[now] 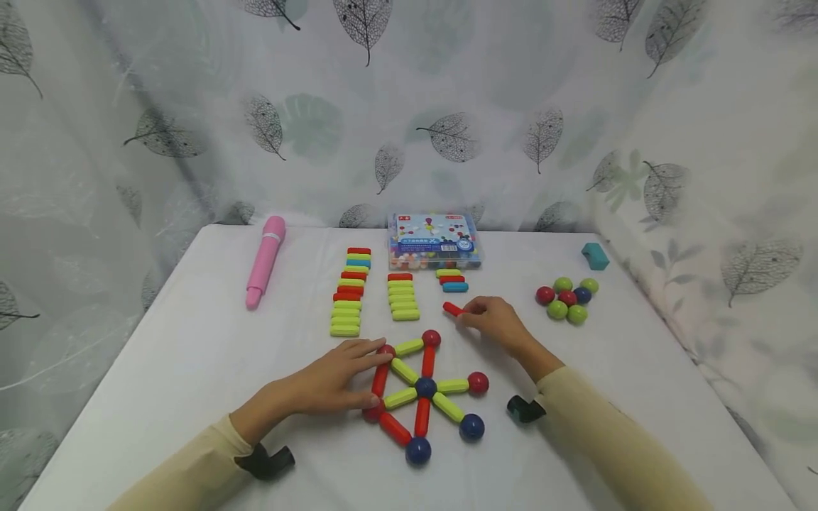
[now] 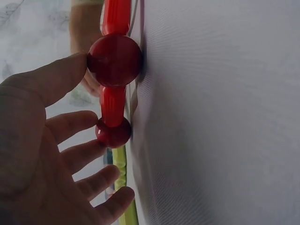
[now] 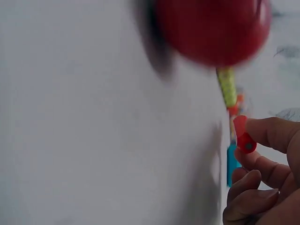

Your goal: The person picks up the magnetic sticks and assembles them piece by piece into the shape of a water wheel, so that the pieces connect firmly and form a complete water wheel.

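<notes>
My left hand [image 1: 335, 376] rests at the left side of a wheel-like figure of rods and balls, fingers spread. Its thumb touches the lower-left red ball [image 2: 115, 60] and its fingertips touch the upper-left red ball [image 2: 113, 132]; a red rod [image 1: 380, 381] joins the two. Yellow and red rods run out from a dark blue ball [image 1: 425, 387] at the figure's centre. Above the figure's right side, my right hand [image 1: 495, 323] pinches a loose red rod [image 3: 244, 136] between thumb and fingers. The top red ball [image 1: 431, 338] lies left of that hand.
Columns of red, yellow and blue rods [image 1: 346, 305] lie behind the figure. A plastic box [image 1: 434, 241] stands at the back. Loose balls [image 1: 566, 298] and a teal piece [image 1: 596, 256] sit at right. A pink cylinder [image 1: 265, 262] lies at left.
</notes>
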Motion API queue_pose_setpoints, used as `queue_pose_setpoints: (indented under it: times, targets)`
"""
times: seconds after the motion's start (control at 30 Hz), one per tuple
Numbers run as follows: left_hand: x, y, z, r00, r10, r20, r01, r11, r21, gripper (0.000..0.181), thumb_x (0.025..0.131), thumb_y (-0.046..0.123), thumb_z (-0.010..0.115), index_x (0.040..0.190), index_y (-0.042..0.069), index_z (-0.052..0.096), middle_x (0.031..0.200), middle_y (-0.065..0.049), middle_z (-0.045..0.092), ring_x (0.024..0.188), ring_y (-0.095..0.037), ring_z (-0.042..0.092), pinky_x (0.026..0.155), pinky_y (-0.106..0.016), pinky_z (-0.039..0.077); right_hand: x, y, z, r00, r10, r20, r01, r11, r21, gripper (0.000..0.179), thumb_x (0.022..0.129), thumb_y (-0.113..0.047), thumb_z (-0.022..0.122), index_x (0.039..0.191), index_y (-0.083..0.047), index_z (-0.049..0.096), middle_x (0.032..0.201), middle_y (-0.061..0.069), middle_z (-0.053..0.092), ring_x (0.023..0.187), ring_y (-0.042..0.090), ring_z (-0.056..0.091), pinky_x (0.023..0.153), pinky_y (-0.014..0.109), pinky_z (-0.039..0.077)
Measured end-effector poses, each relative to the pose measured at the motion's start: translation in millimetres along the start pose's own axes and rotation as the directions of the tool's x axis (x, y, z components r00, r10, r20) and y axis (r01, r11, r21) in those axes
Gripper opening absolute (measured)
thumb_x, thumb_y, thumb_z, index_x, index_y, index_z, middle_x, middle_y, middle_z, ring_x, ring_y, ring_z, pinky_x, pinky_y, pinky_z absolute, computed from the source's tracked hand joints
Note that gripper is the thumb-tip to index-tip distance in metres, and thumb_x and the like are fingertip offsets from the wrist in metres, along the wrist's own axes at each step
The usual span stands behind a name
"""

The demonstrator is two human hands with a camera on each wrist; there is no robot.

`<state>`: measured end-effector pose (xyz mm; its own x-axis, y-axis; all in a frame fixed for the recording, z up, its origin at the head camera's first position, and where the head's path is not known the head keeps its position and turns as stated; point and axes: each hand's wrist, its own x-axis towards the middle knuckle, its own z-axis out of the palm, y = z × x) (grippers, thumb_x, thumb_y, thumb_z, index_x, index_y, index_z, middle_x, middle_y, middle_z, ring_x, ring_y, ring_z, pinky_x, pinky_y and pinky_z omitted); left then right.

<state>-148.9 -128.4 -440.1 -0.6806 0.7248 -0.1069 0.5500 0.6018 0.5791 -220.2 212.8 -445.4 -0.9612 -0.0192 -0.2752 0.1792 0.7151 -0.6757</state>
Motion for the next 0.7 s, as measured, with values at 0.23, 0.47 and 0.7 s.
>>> queue_pose_setpoints:
  times: [0.23, 0.47, 0.7]
  targets:
    - [-1.4, 2.8, -0.3, 0.999, -0.042, 0.001, 0.042, 0.999, 0.011, 0.078, 0.088, 0.049, 0.076, 0.156, 0.027, 0.044, 0.163, 0.000, 0.037, 0.149, -0.029, 0.032, 0.110, -0.056, 0.045, -46.4, 3.6, 12.2, 0.998, -0.037, 0.044, 0.038, 0.999, -0.021, 0.028, 0.088, -0.032, 0.078, 0.107, -0.013, 0.074, 0.106, 0.003, 0.067, 0.102, 0.023, 0.056, 0.079, 0.035, 0.056]
    - [-1.6, 1.5, 3.2, 0.999, -0.051, -0.007, 0.051, 0.999, 0.006, 0.078, 0.087, 0.052, 0.076, 0.156, 0.029, 0.044, 0.163, 0.003, 0.037, 0.149, -0.029, 0.031, 0.110, -0.056, 0.044, -60.1, 2.7, 19.7, 0.999, -0.035, 0.031, 0.035, 0.999, 0.004, 0.028, 0.088, -0.032, 0.078, 0.109, -0.013, 0.075, 0.106, 0.002, 0.067, 0.100, 0.022, 0.056, 0.078, 0.033, 0.056]
    - [-1.3, 2.6, 4.4, 0.999, -0.050, -0.006, 0.051, 0.999, 0.004, 0.078, 0.088, 0.053, 0.075, 0.156, 0.029, 0.044, 0.163, 0.003, 0.036, 0.149, -0.029, 0.031, 0.111, -0.057, 0.043, -64.3, 3.9, 20.9, 0.999, -0.048, 0.022, 0.048, 0.998, 0.028, 0.027, 0.090, -0.029, 0.077, 0.111, -0.012, 0.075, 0.106, 0.002, 0.067, 0.096, 0.021, 0.056, 0.074, 0.030, 0.054]
